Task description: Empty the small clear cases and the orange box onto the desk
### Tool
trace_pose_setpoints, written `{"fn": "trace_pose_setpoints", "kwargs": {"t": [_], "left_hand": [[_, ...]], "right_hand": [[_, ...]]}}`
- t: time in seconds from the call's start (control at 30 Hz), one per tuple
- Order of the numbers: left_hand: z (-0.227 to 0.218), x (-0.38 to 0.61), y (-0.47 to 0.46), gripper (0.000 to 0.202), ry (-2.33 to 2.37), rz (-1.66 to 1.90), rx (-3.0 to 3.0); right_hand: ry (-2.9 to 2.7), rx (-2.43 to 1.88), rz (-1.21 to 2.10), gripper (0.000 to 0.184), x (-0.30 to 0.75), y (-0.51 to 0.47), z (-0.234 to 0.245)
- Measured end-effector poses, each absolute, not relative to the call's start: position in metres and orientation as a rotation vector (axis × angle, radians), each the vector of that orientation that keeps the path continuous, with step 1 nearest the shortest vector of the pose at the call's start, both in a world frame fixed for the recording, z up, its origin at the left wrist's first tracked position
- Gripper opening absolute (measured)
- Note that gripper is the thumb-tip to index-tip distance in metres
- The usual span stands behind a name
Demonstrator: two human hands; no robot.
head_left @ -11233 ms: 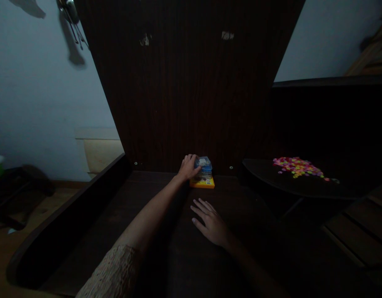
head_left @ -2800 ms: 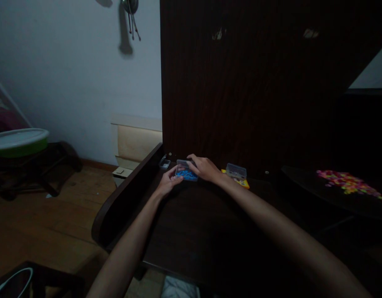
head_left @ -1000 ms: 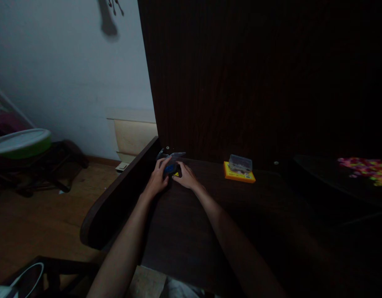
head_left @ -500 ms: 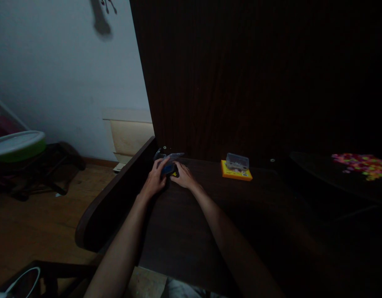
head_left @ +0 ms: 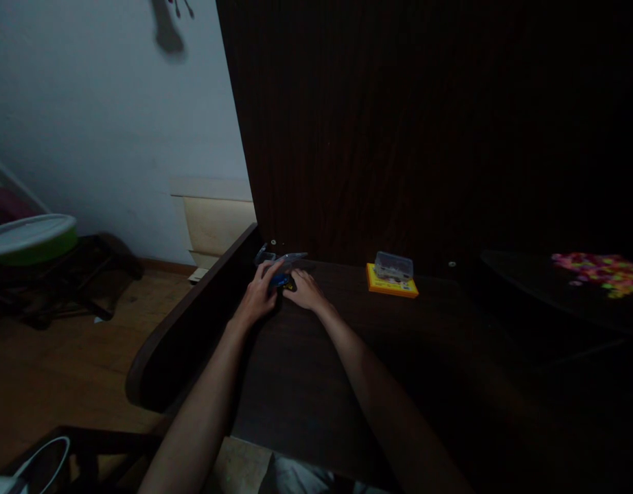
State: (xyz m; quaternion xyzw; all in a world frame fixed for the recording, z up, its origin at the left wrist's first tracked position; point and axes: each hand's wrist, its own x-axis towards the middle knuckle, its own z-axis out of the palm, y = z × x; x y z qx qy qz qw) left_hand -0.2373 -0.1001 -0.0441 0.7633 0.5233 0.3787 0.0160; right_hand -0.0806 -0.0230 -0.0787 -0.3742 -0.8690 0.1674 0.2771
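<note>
At the far left corner of the dark desk, both hands work close together. My left hand (head_left: 257, 293) is bent around a clear plastic box (head_left: 294, 258), its thumb near the desk and its fingers reaching over the box. Something blue (head_left: 279, 280) shows between the two hands, at the box. My right hand (head_left: 306, 291) pinches a small dark piece with yellow marks (head_left: 291, 284), right beside the blue part. Dim light and the fingers hide the contact points and what lies inside the box.
A yellow-orange flat box (head_left: 393, 288) carries a second clear plastic box (head_left: 393, 266), right of my hands. Bright multicoloured small pieces (head_left: 605, 273) lie far right. A raised wooden side panel (head_left: 193, 315) bounds the desk on the left; a tall dark panel (head_left: 373, 137) stands behind.
More of the blue part shows between the hands now. The dark and yellow piece has shifted slightly up, and my right fingers have moved a little with it.
</note>
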Motion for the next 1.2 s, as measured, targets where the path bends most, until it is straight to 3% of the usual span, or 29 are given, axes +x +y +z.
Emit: {"fn": "trace_pose_setpoints", "kwargs": {"t": [0.33,0.53,0.7,0.9,1.2], "left_hand": [[-0.0464,-0.2372,-0.0982,0.077,1.637,1.16,2.4],[-0.0468,-0.2384,-0.0978,0.077,1.634,1.177,2.423],[-0.0468,-0.2395,-0.0975,0.076,1.633,1.175,2.434],[-0.0463,-0.2396,-0.0975,0.078,1.632,1.191,2.447],[-0.0431,-0.2372,-0.0997,0.075,1.648,1.162,2.432]], "right_hand": [[-2.313,-0.986,0.421,0.047,-0.0809,-0.0213,-0.0816],[-2.318,-0.959,0.422,0.037,-0.0807,-0.0192,-0.0836],[-2.306,-0.959,0.442,0.045,-0.0807,-0.019,-0.0835],[-2.308,-0.939,0.438,0.034,-0.0803,-0.0189,-0.0838],[-2.31,-0.951,0.436,0.033,-0.0805,-0.0196,-0.083]]}}
